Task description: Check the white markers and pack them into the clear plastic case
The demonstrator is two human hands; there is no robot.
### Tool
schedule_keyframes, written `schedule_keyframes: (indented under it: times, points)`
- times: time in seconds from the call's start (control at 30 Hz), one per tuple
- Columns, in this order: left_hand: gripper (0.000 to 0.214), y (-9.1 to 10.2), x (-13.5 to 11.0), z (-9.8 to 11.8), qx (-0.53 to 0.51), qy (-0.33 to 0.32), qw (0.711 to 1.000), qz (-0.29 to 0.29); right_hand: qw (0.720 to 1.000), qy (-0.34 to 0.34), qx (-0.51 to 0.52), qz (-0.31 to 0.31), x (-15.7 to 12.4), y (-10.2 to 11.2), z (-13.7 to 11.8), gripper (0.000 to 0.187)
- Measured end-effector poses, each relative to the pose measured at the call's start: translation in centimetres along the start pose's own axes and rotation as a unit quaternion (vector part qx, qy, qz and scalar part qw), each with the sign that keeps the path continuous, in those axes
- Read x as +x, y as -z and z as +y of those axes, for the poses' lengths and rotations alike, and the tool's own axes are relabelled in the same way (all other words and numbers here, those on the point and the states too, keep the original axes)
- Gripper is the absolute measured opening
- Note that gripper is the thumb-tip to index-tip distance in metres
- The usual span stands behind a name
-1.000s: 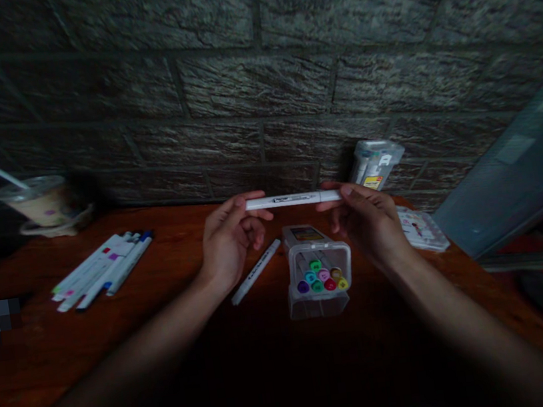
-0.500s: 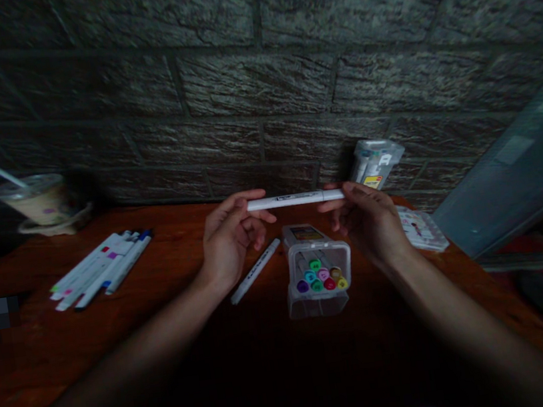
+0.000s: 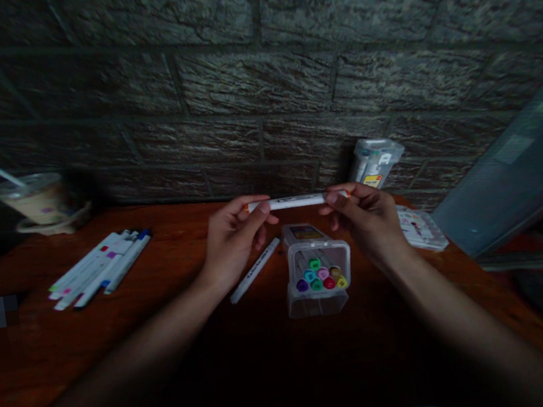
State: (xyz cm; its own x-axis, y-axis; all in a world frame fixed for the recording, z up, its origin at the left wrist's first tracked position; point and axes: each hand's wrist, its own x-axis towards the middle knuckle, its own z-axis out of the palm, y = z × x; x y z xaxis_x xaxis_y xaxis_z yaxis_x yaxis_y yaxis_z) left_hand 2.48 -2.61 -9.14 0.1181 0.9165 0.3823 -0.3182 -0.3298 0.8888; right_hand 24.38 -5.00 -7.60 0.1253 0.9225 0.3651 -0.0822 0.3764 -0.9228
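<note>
A white marker [image 3: 296, 201] with orange ends is held level between my two hands, above the table. The thumb and fingers of my left hand [image 3: 235, 235] pinch its left end. At the other end, my right hand [image 3: 364, 214] grips it the same way. Below the marker lies a clear plastic case [image 3: 289, 255], its open end facing me, with several markers [image 3: 323, 275] inside showing coloured caps. One loose white marker [image 3: 255, 270] rests on the table near my left wrist.
Several white markers [image 3: 93, 269] lie in a bunch on the wooden table [image 3: 195, 376]. A lidded drink cup [image 3: 36, 199] with a straw stands at the back left. Another clear case [image 3: 376, 160] stands near the brick wall [image 3: 255, 84], with a flat clear box [image 3: 421, 228] at right.
My thumbs have slid inward along the marker, so its orange ends now show. The case and the other markers have stayed in place.
</note>
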Motion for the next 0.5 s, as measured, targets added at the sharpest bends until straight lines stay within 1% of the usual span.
schedule_keyframes:
  times: [0.2,0.33,0.5]
  points:
    - [0.021,-0.09,-0.17,-0.05,0.043,-0.005,0.999,0.001,0.999,0.03,-0.038,0.008,-0.12,-0.31,-0.1,0.026]
    - [0.019,0.03,-0.27,-0.25,0.058,-0.008,0.998,0.0,0.998,0.025,-0.053,0.019,-0.25,-0.49,-0.2,0.031]
    - [0.019,0.14,-0.34,-0.24,0.072,-0.01,0.997,-0.005,0.999,0.027,-0.044,0.011,-0.26,-0.5,-0.06,0.035]
